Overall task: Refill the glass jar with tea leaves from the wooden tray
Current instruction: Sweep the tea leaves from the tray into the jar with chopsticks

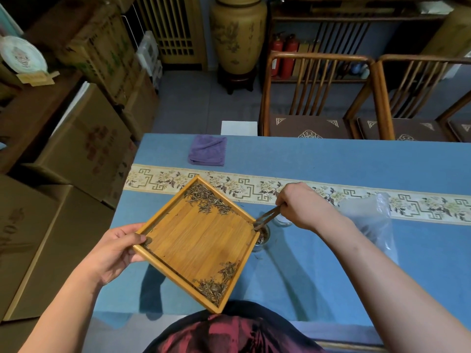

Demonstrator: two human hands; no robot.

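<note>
My left hand [116, 250] grips the left corner of the square wooden tray [196, 240], held above the table with its right corner over the glass jar [262, 236]. Tea leaves lie in two heaps on the tray, one at the far corner [207, 201] and one at the near corner [216, 282]. The jar stands on the blue cloth, partly hidden by the tray, with dark leaves inside. My right hand [303, 206] pinches brown wooden tongs [266, 217], their tips at the tray's right corner above the jar mouth.
A glass lid [283, 220] lies just behind the jar. A clear plastic bag [369, 220] sits to the right under my forearm. A folded purple cloth [207, 150] lies at the far left of the table. Wooden chairs [316, 98] stand beyond; cardboard boxes [84, 149] stack on the left.
</note>
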